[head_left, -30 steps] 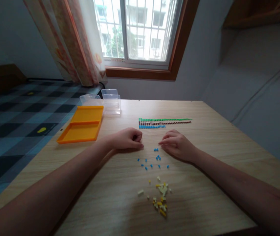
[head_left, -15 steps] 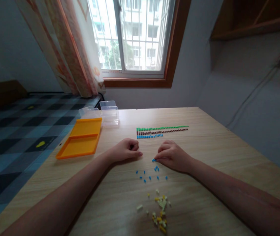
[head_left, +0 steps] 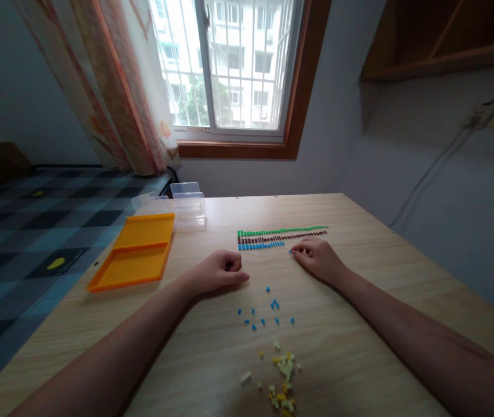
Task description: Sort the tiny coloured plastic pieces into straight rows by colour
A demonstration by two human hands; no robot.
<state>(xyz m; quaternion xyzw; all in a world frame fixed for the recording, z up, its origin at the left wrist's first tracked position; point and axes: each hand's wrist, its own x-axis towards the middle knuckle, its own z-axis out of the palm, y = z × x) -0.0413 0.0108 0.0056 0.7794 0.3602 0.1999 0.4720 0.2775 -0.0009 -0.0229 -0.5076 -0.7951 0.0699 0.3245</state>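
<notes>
Head | blue brick [head_left: 291,251] pinched in right hand [head_left: 318,258] | apart from left hand [head_left: 221,271]

One small blue block-shaped brick [head_left: 291,251], mostly covered, is pinched between fingertips slightly below and right of frame centre. Just left of it runs a near-straight row of small blue bricks [head_left: 260,246]. Loose small blue bricks [head_left: 273,305] lie scattered, some clustered, across the lower middle.
</notes>
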